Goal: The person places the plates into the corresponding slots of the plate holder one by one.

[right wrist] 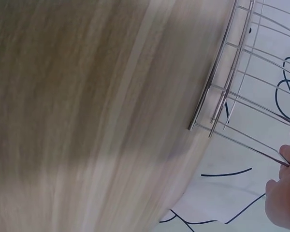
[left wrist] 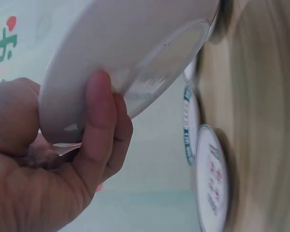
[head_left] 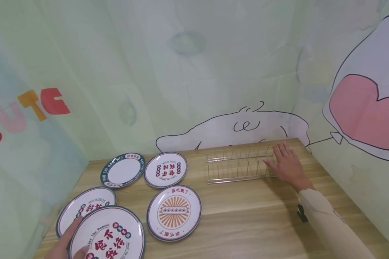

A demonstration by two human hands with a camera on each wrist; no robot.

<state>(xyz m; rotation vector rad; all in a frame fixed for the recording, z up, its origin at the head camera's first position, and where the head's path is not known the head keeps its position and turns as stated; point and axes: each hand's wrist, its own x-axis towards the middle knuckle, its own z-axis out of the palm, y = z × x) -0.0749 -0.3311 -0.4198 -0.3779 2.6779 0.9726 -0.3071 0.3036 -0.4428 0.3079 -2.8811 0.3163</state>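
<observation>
My left hand point(head_left: 62, 245) holds a round white plate point(head_left: 111, 235) with a dark rim and red lettering, thumb on its face and fingers underneath. In the left wrist view the plate's pale underside point(left wrist: 121, 53) is tilted above the table, fingers pressed to it. At the back right stands a wire dish rack point(head_left: 238, 178) with upright dividers and no plates in it. My right hand point(head_left: 286, 166) rests at the rack's right end, fingers extended. In the right wrist view its fingertips point(right wrist: 286, 153) meet the rack's end wire.
On the wooden table point(head_left: 240, 223) lie a green-rimmed plate point(head_left: 122, 172), two lettered plates point(head_left: 166, 169), and a sunburst plate point(head_left: 174, 213). The held plate overlaps the left lettered one. A small black object point(head_left: 301, 213) sits by my right forearm. Printed cloth walls point(head_left: 214, 72) enclose the table.
</observation>
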